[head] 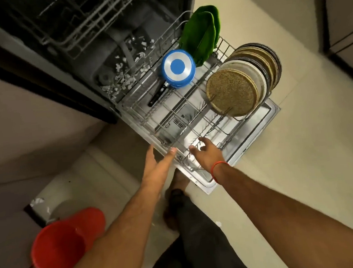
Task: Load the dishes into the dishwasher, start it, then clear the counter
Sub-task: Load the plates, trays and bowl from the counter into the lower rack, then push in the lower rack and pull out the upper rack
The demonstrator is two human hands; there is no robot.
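The dishwasher's lower wire rack [170,117] is pulled out over the open door [264,122]. In it stand several speckled and grey plates [234,92] on the right, green leaf-shaped plates [201,33] at the back, and an upturned blue pan [178,68] with a black handle. My left hand [159,163] is open, fingertips touching the rack's front left edge. My right hand [207,152], a red thread on its wrist, rests with spread fingers on the rack's front rim.
A red bucket [63,244] stands on the floor at lower left. The upper rack [80,24] sits inside the dark dishwasher tub. My legs and feet are just below the door's front edge. Cabinets line the right side.
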